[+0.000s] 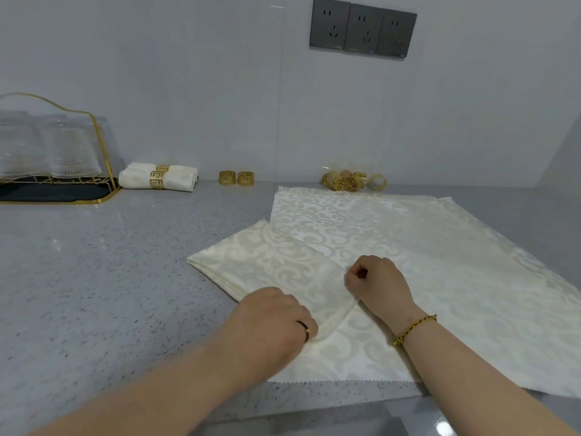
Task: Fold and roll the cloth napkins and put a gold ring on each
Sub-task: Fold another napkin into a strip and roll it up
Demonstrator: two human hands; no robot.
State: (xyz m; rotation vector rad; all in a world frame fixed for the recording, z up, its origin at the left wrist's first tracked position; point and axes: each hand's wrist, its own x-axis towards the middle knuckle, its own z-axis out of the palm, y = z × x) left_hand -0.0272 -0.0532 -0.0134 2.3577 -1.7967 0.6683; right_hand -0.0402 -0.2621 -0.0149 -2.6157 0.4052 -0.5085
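Note:
A folded cream damask napkin lies slantwise on the grey counter, partly over a flat stack of spread napkins. My left hand grips the folded napkin's near end with curled fingers. My right hand pinches its right edge, where the cloth curls up in a small roll. Two rolled napkins with gold rings lie at the back left. Two loose gold rings stand by the wall, and a heap of several gold rings sits behind the spread napkins.
A gold-wire rack with upturned glasses stands on a dark tray at the far left. Grey wall sockets are above. The counter's front edge runs just below my forearms.

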